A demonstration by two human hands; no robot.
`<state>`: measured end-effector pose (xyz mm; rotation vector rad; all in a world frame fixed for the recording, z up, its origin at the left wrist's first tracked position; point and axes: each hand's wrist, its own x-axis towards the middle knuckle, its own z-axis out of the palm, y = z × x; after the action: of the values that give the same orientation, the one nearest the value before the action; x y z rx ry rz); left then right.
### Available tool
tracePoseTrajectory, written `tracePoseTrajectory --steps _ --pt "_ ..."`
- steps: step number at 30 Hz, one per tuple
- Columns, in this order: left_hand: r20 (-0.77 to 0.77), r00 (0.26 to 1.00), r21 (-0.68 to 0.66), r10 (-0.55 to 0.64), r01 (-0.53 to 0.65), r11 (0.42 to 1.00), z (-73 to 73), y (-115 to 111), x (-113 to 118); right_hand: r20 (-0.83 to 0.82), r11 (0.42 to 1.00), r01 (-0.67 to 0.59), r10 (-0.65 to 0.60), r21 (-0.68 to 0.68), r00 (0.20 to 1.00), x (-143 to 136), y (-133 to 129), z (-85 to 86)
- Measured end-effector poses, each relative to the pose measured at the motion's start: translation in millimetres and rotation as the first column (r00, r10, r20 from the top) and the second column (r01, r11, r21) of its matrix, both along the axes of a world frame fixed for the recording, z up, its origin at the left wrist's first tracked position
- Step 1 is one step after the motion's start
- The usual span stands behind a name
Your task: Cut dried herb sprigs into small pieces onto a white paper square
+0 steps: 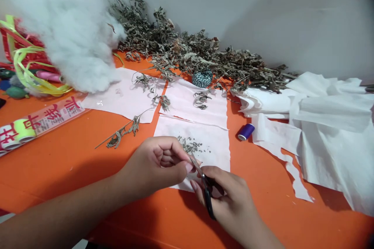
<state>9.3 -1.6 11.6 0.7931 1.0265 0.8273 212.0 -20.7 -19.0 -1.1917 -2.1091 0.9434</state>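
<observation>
In the head view my right hand grips a pair of scissors with black handles, blades pointing up and left. The blades meet the fingertips of my left hand, whose thumb and forefinger are pinched together. What that pinch holds is too small or hidden to make out. Just beyond my fingers, a small heap of chopped dried leaves lies on a white paper sheet. A dried leafy sprig rests on the table to the left of this sheet.
Dried plants line the wall behind, beside white stuffing. A twine ball sits among them. Purple thread and crumpled white sheets lie right; packaged thread spools and yellow ribbons lie left on the orange table.
</observation>
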Motion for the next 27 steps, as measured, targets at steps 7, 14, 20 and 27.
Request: tracePoseTrajectory --steps 7,14,20,27 --pt "0.003 1.000 0.006 0.012 -0.012 1.000 -1.1 -2.4 -1.1 0.006 0.999 0.012 -0.012 -0.037 1.000 0.8 -0.9 2.3" --pt "0.004 1.000 0.001 0.001 -0.001 1.000 -2.6 -1.9 -2.5 -0.025 0.994 -0.015 0.012 -0.104 1.000 -1.4 -1.5 7.9" --pt "0.032 0.999 0.000 -0.004 0.004 1.000 0.0 -2.0 -1.3 -0.015 0.999 -0.005 0.005 -0.050 1.000 0.5 -3.2 4.6" --pt "0.021 1.000 -0.005 0.001 0.000 1.000 -0.6 -4.1 -2.4 -0.073 0.998 0.009 -0.013 -0.061 0.997 1.9 -2.1 0.3"
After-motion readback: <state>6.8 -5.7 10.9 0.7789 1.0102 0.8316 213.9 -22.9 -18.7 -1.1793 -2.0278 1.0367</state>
